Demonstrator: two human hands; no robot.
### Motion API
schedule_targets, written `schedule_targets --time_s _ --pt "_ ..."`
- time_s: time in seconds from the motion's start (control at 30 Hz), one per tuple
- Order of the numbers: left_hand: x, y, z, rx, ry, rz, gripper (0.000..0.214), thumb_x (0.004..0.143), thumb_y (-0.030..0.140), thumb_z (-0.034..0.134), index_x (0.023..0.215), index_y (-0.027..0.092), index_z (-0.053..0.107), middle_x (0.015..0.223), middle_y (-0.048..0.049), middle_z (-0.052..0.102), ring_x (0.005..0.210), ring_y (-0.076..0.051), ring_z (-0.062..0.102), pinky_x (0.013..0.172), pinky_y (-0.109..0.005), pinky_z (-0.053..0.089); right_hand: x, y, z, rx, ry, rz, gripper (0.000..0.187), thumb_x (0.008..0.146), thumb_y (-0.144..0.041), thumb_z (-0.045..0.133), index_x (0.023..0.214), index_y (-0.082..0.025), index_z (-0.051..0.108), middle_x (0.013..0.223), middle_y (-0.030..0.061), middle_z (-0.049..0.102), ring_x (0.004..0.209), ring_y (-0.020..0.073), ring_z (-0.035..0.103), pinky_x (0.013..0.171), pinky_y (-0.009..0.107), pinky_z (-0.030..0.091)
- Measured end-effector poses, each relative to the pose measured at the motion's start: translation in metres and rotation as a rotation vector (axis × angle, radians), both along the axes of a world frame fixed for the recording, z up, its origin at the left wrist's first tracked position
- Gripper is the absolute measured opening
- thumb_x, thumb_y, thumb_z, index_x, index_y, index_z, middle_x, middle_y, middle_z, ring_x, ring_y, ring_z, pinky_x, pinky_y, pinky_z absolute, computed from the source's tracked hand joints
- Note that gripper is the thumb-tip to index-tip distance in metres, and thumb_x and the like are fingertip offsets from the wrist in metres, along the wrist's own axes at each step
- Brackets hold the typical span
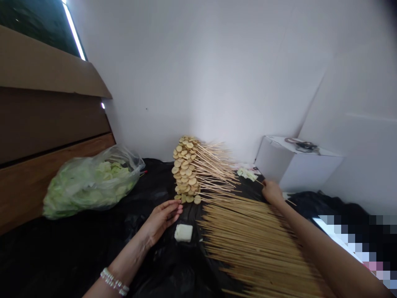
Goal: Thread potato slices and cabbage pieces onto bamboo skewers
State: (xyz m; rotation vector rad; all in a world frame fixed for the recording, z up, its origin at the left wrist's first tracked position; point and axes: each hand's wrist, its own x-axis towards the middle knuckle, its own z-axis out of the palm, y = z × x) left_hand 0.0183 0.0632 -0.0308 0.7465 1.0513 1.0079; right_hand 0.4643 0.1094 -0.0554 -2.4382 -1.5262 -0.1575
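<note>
My right hand (272, 193) is closed on a wooden skewer that carries pale green cabbage pieces (247, 174); its bare end sticks out behind the hand. My left hand (166, 215) has its fingers stretched out, with the tips at the lower edge of a pile of skewered round slices (184, 169), pale yellow like potato. Those skewers point right. Just below the left fingertips lies a small white block (183, 233). Between my arms many bare wooden skewers (251, 244) are spread side by side.
A clear plastic bag of cut cabbage (93, 186) lies at the left. Black plastic sheeting (136, 256) covers the work surface. At the right stands a white box (297, 163) with a dark item on top, against the white wall (198, 74). A brown board (46, 120) borders the left.
</note>
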Motion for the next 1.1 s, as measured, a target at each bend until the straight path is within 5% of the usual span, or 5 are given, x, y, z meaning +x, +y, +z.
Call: schedule_targets --time_s 0.23,0.5,0.67,0.9,1.1 --pt "0.001 -0.001 0.0 0.019 -0.025 -0.016 0.014 0.079 0.012 0.067 0.092 0.014 0.07 0.089 -0.0082 0.071 0.075 -0.012 0.067 0.067 -0.018 0.053 -0.019 -0.029 0.02 0.083 -0.076 0.182 0.028 0.089 -0.021 0.045 0.107 -0.015 0.066 0.107 0.0132 0.065 0.1 0.0256 0.058 0.082 0.033 0.041" --pt "0.004 -0.002 -0.002 0.041 -0.033 -0.039 0.015 0.077 0.015 0.07 0.091 0.014 0.071 0.089 -0.008 0.071 0.076 -0.011 0.066 0.067 -0.018 0.053 -0.098 -0.087 0.025 0.082 -0.059 0.694 0.022 0.091 -0.024 0.045 0.081 -0.017 0.064 0.082 0.0056 0.063 0.082 0.0183 0.055 0.075 0.027 0.038" --pt "0.005 -0.005 0.0 0.055 -0.018 -0.048 0.016 0.075 0.017 0.072 0.091 0.014 0.071 0.088 -0.007 0.071 0.075 -0.011 0.066 0.067 -0.018 0.052 -0.13 -0.086 0.019 0.03 -0.17 0.736 0.022 0.092 -0.021 0.046 0.078 -0.018 0.062 0.084 0.0064 0.064 0.084 0.0193 0.054 0.074 0.029 0.036" --pt "0.005 -0.006 0.004 0.065 -0.003 -0.034 0.018 0.072 0.02 0.075 0.089 0.014 0.071 0.087 -0.0068 0.071 0.074 -0.011 0.065 0.067 -0.019 0.05 -0.13 -0.095 0.012 0.094 -0.231 0.736 0.02 0.092 -0.016 0.042 0.081 -0.018 0.058 0.083 0.0064 0.063 0.077 0.0191 0.054 0.069 0.029 0.035" --pt "0.01 -0.01 0.003 0.224 0.168 -0.091 0.024 0.069 0.03 0.075 0.086 0.014 0.071 0.079 -0.005 0.07 0.061 -0.009 0.057 0.055 -0.018 0.041 -0.154 -0.111 0.043 0.315 0.009 0.77 0.022 0.096 -0.023 0.033 0.089 -0.02 0.053 0.083 0.0066 0.063 0.077 0.0199 0.058 0.073 0.03 0.04"
